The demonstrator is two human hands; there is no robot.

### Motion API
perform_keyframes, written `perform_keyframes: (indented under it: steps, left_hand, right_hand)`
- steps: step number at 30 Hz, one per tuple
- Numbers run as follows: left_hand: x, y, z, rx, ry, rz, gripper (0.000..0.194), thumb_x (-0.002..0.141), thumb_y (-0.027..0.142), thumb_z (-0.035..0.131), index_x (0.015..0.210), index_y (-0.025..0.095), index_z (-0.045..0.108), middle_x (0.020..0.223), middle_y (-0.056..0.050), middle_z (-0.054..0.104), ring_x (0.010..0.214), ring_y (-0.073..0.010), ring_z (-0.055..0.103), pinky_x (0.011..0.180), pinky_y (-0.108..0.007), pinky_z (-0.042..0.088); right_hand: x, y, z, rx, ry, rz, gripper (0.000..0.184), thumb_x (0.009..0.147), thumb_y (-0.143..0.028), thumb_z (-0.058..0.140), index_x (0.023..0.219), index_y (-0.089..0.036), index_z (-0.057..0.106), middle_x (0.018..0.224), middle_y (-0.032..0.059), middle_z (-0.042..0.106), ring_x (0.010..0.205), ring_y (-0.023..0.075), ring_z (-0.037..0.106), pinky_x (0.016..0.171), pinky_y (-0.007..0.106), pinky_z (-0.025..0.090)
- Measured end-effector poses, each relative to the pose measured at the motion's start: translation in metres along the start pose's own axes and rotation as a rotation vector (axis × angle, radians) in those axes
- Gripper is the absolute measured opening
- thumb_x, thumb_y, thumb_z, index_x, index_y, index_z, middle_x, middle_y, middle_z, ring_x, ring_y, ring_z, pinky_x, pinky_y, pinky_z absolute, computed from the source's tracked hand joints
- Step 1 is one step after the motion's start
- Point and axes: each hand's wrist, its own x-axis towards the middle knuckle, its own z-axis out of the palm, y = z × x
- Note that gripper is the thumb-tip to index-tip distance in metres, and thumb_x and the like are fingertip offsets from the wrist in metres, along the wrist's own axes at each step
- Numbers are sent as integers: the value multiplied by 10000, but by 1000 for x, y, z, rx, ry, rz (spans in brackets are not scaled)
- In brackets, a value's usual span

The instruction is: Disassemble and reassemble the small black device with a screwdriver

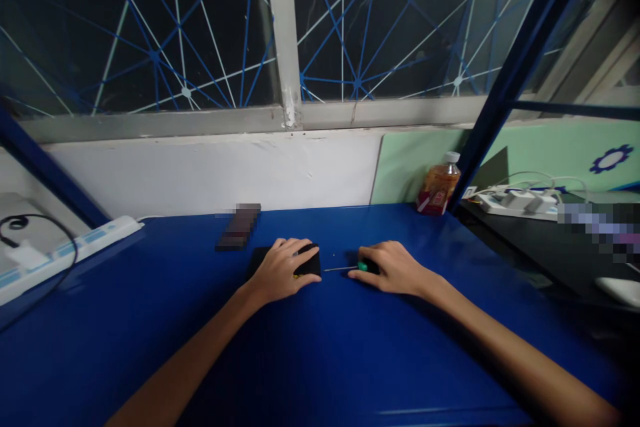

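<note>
My left hand (285,269) lies over a flat black box-like object (312,263), its thumb along the near side and its fingers across the top, holding it on the blue table. Much of that object is hidden under the palm, and a small yellow mark shows near the thumb. In my right hand (390,267) is a screwdriver (362,267) with a green handle, gripped between thumb and fingers. Its thin shaft points left, and the tip ends just short of the black object, apart from it. Tiny specks lie on the table beyond the shaft.
Behind my left hand lies a dark, pixelated flat object (240,227). A drink bottle (440,183) stands at the back right by a blue post (515,60). White power strips (70,253) sit at the left edge and on the black desk at right. A window runs behind.
</note>
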Motion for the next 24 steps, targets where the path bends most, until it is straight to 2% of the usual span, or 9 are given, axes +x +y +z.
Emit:
perform_keyframes:
  steps: [4, 7, 10, 14, 17, 22, 24]
  left_hand:
    - [0, 1, -1, -14, -10, -10, 530, 875, 579, 498, 1286, 245, 532, 1289, -111, 569, 1130, -297, 536, 927, -487, 387]
    - [0, 1, -2, -23, -18, -16, 530, 871, 570, 511, 1289, 245, 531, 1291, -111, 568, 1135, -301, 534, 927, -487, 389]
    - [0, 1, -1, -23, -15, -19, 531, 869, 564, 519, 1287, 237, 533, 1290, -112, 570, 1132, -303, 537, 938, -496, 382]
    - [0, 2, -1, -17, 4, -21, 530, 871, 573, 509, 1282, 239, 539, 1281, -114, 578, 1121, -306, 544, 926, -506, 386]
    - [0, 1, 0, -18, 5, -19, 530, 869, 575, 512, 1279, 241, 542, 1280, -112, 579, 1121, -304, 544, 915, -498, 392]
    - [0, -1, 2, -26, 1, -17, 549, 847, 582, 543, 1280, 245, 545, 1289, -108, 572, 1129, -296, 539, 944, -478, 379]
    - [0, -2, 3, -33, 3, -15, 555, 842, 591, 543, 1287, 259, 539, 1291, -102, 572, 1131, -297, 537, 943, -475, 381]
  right_hand:
    - [-1, 4, -7, 155, -30, -42, 296, 941, -372, 430, 875, -180, 647, 796, 58, 677, 681, 167, 588, 600, 271, 331]
    - [0, 11, -9, 247, -67, -38, 263, 890, -404, 531, 872, -183, 672, 860, 56, 674, 718, 169, 585, 626, 271, 353]
    - [1, 16, -8, 307, -72, -21, 301, 797, -482, 641, 796, -181, 653, 800, 28, 639, 663, 145, 537, 590, 254, 331]
    - [2, 15, -3, 394, -80, 21, 323, 746, -477, 692, 805, -188, 560, 633, -43, 531, 548, 103, 426, 531, 231, 277]
    - [2, 10, -2, 419, -86, 41, 312, 758, -450, 683, 856, -198, 529, 589, -66, 495, 511, 95, 402, 508, 226, 257]
    - [2, 9, -3, 383, -69, 28, 262, 881, -432, 524, 881, -189, 621, 629, -17, 576, 535, 110, 464, 533, 242, 275]
    - [2, 12, -4, 367, -88, 22, 290, 881, -443, 522, 850, -188, 657, 648, -1, 605, 547, 116, 479, 541, 248, 279]
